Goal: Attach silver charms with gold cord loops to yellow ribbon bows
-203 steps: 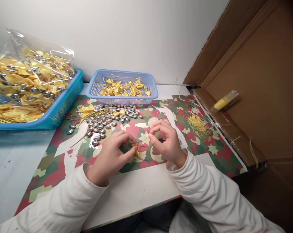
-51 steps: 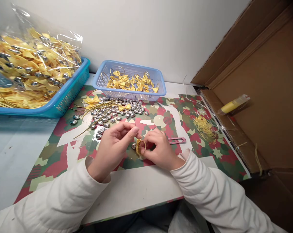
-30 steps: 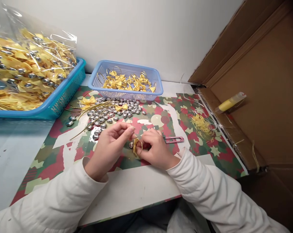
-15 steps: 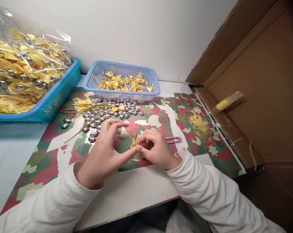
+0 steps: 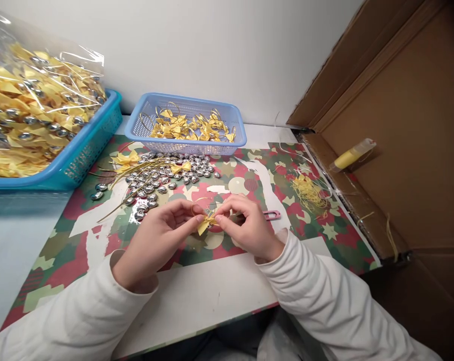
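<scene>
Head view, reading from the left: a teal basket (image 5: 87, 150) at the far left of the tabletop (image 5: 196, 296) holds a clear bag (image 5: 34, 100) of yellow bows with silver beads. Right of it, near the wall, a pale blue basket (image 5: 185, 145) carries more loose bows. Just in front of that basket, silver beads (image 5: 162, 178) lie scattered on the camouflage-patterned mat (image 5: 99, 235), with gold cords (image 5: 132, 185) running through them.

Nearer, at the middle of the mat, the left hand (image 5: 155, 235) pinches the left side of a small yellow ribbon bow (image 5: 204, 223) between thumb and forefinger. The right hand (image 5: 245, 225) pinches the bow's right side, its fingertips meeting those of the left. The bow thus sits between the two hands, held just above the mat, equally close to each; its long axis runs roughly left to right, with one tail hanging toward the near edge. A thin gold loop (image 5: 197, 203) arcs up from it on the far side.

Just right of the right hand lie pink snips (image 5: 272, 215), partly hidden behind the knuckles. Farther right, a tangle of yellow thread scraps (image 5: 305, 190) rests on the mat, and a yellow-filled tube (image 5: 349, 156) lies on the cardboard box (image 5: 407, 150) at the right edge.
</scene>
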The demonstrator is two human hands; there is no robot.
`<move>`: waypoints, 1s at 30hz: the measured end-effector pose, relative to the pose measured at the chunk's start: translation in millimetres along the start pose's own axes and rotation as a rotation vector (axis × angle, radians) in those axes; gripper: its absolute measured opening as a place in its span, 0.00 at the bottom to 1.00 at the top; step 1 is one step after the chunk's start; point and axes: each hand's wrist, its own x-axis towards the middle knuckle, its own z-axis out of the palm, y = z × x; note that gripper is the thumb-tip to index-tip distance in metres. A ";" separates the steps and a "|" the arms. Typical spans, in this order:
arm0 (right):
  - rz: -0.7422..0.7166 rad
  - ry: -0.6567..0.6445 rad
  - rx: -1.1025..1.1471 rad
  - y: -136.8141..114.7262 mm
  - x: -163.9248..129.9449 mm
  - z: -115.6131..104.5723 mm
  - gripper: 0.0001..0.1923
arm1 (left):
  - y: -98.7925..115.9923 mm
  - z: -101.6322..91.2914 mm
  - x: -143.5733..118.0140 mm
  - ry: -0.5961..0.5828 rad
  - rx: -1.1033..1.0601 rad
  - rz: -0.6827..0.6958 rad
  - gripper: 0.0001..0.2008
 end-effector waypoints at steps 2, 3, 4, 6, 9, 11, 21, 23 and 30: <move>-0.023 0.023 -0.004 -1.9 1.1 -4.5 0.06 | -0.4 -1.0 0.3 0.011 -0.053 -0.021 0.10; -0.033 0.038 -0.010 -2.8 1.6 -6.6 0.06 | -0.3 -1.4 0.3 0.011 -0.073 -0.028 0.10; -0.045 0.055 -0.017 -3.5 2.0 -8.4 0.07 | -0.1 -1.5 0.2 0.011 -0.090 -0.036 0.10; -0.067 0.083 -0.026 -4.6 2.6 -10.8 0.07 | 0.7 -1.3 -0.2 0.013 -0.112 -0.045 0.10; -0.076 0.083 -0.033 -5.2 2.3 -11.3 0.07 | 2.3 0.1 -1.1 0.029 -0.128 -0.057 0.10; -0.067 0.066 -0.043 -5.2 1.8 -10.5 0.07 | 3.1 1.1 -1.9 0.031 -0.140 -0.064 0.10; -0.116 0.088 -0.060 -5.6 0.7 -10.4 0.05 | 4.4 2.5 -4.0 0.009 -0.077 -0.026 0.10; -0.064 0.015 -0.025 -3.8 1.7 -11.3 0.09 | 6.0 3.9 -4.9 -0.008 -0.039 0.000 0.09; -0.010 -0.333 -0.142 4.8 5.7 -12.1 0.13 | 8.0 4.4 -6.0 -0.120 0.049 -0.012 0.10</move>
